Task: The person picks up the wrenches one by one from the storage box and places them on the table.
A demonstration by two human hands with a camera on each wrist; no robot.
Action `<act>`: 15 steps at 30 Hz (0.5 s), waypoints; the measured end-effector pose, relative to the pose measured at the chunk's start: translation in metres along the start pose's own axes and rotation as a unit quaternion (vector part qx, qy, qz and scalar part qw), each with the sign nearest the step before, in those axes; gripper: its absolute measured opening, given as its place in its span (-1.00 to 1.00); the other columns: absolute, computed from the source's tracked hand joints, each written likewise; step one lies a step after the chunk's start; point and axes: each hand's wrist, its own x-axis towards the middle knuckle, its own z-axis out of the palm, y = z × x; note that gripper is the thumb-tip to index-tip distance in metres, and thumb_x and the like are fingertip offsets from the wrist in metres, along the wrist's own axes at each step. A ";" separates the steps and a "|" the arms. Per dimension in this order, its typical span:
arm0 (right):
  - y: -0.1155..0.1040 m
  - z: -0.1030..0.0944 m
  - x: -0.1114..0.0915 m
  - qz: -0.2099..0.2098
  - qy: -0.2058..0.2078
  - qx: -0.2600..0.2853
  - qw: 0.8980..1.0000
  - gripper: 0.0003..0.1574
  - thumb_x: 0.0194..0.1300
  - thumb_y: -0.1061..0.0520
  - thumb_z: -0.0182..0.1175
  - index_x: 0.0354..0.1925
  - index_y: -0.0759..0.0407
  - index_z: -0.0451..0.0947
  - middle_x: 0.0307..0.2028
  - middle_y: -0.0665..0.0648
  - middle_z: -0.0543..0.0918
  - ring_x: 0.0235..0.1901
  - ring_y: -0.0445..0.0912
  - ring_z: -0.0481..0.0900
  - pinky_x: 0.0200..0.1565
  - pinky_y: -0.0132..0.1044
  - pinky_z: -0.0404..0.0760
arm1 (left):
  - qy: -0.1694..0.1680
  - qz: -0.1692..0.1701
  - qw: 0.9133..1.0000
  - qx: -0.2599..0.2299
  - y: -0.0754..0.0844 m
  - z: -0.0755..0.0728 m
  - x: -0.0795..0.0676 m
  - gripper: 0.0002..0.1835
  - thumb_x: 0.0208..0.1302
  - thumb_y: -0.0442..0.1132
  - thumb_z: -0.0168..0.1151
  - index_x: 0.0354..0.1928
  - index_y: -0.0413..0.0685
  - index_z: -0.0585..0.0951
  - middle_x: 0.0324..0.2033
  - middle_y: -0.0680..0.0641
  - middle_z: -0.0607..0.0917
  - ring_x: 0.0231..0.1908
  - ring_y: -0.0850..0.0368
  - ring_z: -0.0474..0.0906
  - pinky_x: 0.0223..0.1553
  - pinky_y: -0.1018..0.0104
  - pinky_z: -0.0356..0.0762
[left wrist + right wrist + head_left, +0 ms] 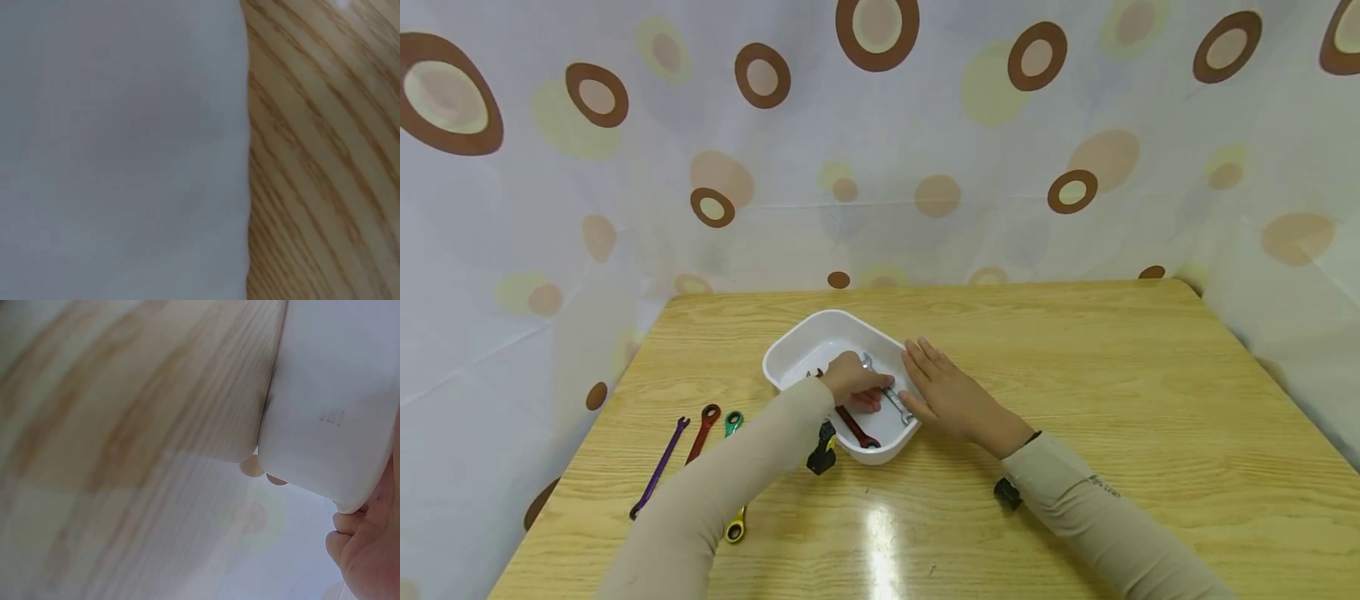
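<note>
In the head view a white plastic tray [802, 340] stands on the table. My left hand [852, 379] reaches into it with curled fingers, pinching a silver wrench [897, 406] near its middle, the thumb across the shaft. A dark red wrench [859, 431] lies in the tray, partly hidden under that hand. My right hand [951, 396] rests against the tray's right rim, its fingers straight. In the left wrist view the tray's white wall [125, 150] fills the left side. The right wrist view shows the tray's outer wall [331, 394] with fingers [369, 550] at its rim.
Left of the tray lie a purple wrench [660, 467], a red wrench [703, 429], a green wrench [733, 422] and a yellow wrench [735, 528], some partly covered by the left sleeve [737, 492]. A patterned curtain [880, 237] hangs behind the wooden table [1112, 358].
</note>
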 end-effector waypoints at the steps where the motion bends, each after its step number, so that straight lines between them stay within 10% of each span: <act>1: 0.000 0.000 0.000 0.000 0.000 -0.001 1.000 -0.17 0.51 -0.14 -0.18 0.42 0.43 -0.01 0.46 0.34 -0.03 0.46 0.18 -0.16 0.44 0.01 -0.03 | 0.007 0.001 1.000 0.003 0.000 0.001 0.001 -0.75 0.19 -0.22 0.35 -0.31 -0.31 0.56 -0.64 -0.10 0.65 -0.71 0.19 0.58 -0.55 0.37 0.64; 15: 0.001 -0.001 -0.001 -0.003 0.005 0.007 1.000 -0.17 0.50 -0.13 -0.15 0.41 0.45 0.00 0.45 0.36 -0.01 0.46 0.20 -0.14 0.42 0.05 -0.01 | 0.030 -0.024 0.999 0.007 0.006 0.004 -0.003 -0.80 0.15 -0.30 0.34 -0.35 -0.31 0.54 -0.69 -0.10 0.63 -0.74 0.20 0.56 -0.51 0.36 0.66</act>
